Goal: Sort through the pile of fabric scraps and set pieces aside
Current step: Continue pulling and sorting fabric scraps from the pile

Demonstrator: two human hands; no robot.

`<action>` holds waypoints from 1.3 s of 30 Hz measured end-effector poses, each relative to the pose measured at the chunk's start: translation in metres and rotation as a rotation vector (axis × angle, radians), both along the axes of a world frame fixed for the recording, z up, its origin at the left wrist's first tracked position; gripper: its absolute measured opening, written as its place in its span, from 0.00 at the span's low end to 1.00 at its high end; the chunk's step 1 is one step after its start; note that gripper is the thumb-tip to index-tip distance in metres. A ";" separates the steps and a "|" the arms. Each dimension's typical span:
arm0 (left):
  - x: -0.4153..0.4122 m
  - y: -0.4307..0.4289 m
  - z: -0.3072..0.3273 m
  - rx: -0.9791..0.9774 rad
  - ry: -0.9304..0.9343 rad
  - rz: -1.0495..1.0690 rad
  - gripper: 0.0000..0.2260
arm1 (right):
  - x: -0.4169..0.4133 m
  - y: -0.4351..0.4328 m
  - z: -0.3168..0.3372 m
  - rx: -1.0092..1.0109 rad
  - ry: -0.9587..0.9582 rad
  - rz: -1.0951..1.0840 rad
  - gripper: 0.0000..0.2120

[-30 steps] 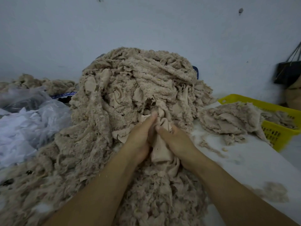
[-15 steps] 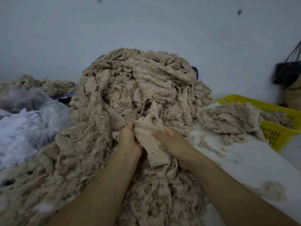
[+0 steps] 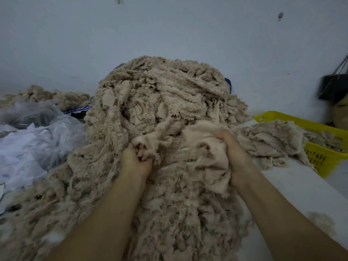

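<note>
Both hands are buried in the front slope of the pile of fabric scraps (image 3: 162, 95). The left hand (image 3: 136, 161) is curled into a fist around a twisted beige strand (image 3: 153, 139) that runs up and to the right into the heap. The right hand (image 3: 236, 154) grips a smoother, pale beige piece (image 3: 209, 155), with the thumb pressed over its top edge; the piece bunches in front of the palm and its frayed lower edge hangs down against the pile. The two hands are apart, with fluffy scraps between them, and both forearms reach in from the bottom of the view.

The pile itself is tall and rounded, made of fuzzy beige cloth and flat offcuts, and it spreads down across the table (image 3: 293, 191) toward the person and off to the left. Just right of the right hand lies a smaller, flatter heap of scraps (image 3: 267, 140), partly on the white table and partly draped over the rim of a yellow basket (image 3: 320, 161) that holds more of the same cloth. A thin tuft of fluff (image 3: 322, 224) sits alone on the table near the right forearm.

To the left of the pile are crumpled clear plastic bags (image 3: 37, 142), with another low heap of beige scraps (image 3: 56, 97) behind them. A dark bag (image 3: 333, 89) hangs against the pale wall (image 3: 169, 25) at the far right.
</note>
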State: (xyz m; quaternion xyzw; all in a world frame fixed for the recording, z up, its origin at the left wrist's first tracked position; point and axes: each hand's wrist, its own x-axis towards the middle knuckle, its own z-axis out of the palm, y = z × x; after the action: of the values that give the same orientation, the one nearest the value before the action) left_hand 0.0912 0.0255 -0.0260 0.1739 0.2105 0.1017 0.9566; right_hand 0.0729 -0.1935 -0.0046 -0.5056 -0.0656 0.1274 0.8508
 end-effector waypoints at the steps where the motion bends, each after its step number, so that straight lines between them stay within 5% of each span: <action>1: 0.000 -0.002 0.002 0.001 -0.051 -0.014 0.10 | 0.002 -0.005 0.001 0.025 0.033 -0.024 0.13; 5: -0.005 -0.032 0.009 0.208 -0.151 -0.248 0.29 | 0.001 0.002 -0.006 -0.018 0.095 -0.022 0.13; 11: -0.017 -0.043 0.010 0.758 -0.234 -0.611 0.40 | 0.000 0.008 -0.003 0.030 0.048 -0.080 0.17; 16: -0.025 -0.050 0.005 1.097 -0.320 -0.768 0.36 | 0.007 0.008 -0.006 0.109 0.023 -0.291 0.14; 21: -0.031 -0.051 0.001 1.389 -0.337 -0.791 0.19 | 0.015 0.006 -0.011 0.075 0.034 -0.399 0.17; 24: -0.028 -0.054 0.000 1.268 -0.312 -0.678 0.13 | 0.017 0.006 -0.014 -0.038 -0.041 -0.469 0.12; 27: -0.027 -0.054 0.006 1.039 -0.216 -0.514 0.07 | 0.015 0.009 -0.017 -0.401 -0.229 -0.545 0.05; 34: -0.021 -0.044 0.011 0.919 -0.156 -0.371 0.09 | -0.001 0.028 -0.021 -0.851 -0.614 -0.236 0.11; 37: -0.020 -0.045 0.010 0.864 -0.195 -0.358 0.15 | 0.002 0.028 -0.022 -0.985 -0.703 -0.271 0.05; 39: -0.019 -0.045 0.011 0.801 -0.211 -0.359 0.15 | 0.002 0.022 -0.025 -0.989 -0.666 -0.322 0.13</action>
State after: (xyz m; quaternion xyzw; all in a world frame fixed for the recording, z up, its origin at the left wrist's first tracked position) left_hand 0.0717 -0.0190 -0.0153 0.5528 0.0222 0.0247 0.8326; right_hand 0.0753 -0.1717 -0.0300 -0.8565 -0.1836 -0.1518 0.4580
